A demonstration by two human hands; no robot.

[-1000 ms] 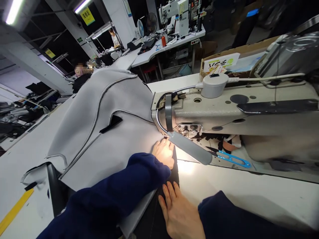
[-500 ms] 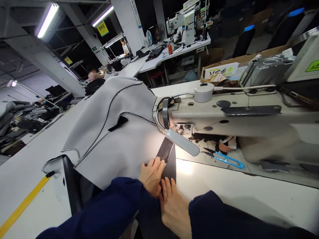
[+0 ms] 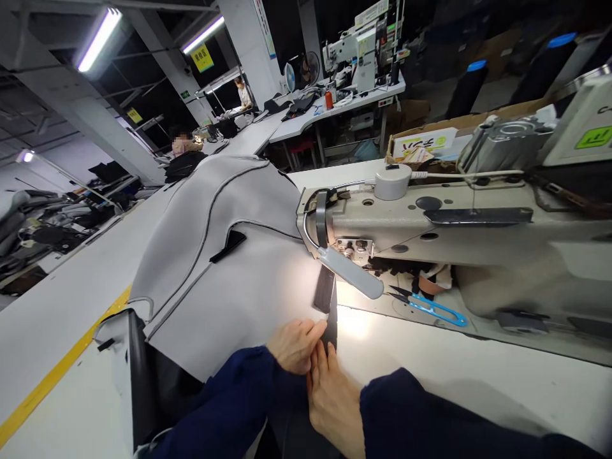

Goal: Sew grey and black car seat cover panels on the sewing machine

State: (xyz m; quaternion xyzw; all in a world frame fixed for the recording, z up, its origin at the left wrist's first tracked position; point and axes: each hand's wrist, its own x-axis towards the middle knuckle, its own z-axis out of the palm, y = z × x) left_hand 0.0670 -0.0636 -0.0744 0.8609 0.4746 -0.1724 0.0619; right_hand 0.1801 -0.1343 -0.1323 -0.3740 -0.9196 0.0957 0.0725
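A large grey fabric cover (image 3: 248, 287) with dark piped seams lies on the table, its right edge running under the sewing machine head (image 3: 344, 220). My left hand (image 3: 297, 345) is closed at that edge, with thumb and fingers pinching the grey fabric. Just right of it, my right hand (image 3: 335, 398) lies with fingers stretched out over the black fabric (image 3: 331, 328) along the edge. A short dark strip (image 3: 324, 290) lies on the grey fabric in front of the machine's needle area. The needle is hidden behind a grey lamp paddle (image 3: 351, 273).
Blue thread snips (image 3: 437, 309) lie on the machine bed, right of the lamp. A cardboard box (image 3: 421, 143) stands behind the machine. Yellow tape (image 3: 62, 370) runs along the table at left. Another sewing machine (image 3: 366, 57) and two people are farther back.
My left hand has drawn back slightly and gone from fingers laid on the dark strip to a pinch at the edge. The grey cover has shifted a little. My right hand stays nearly in place.
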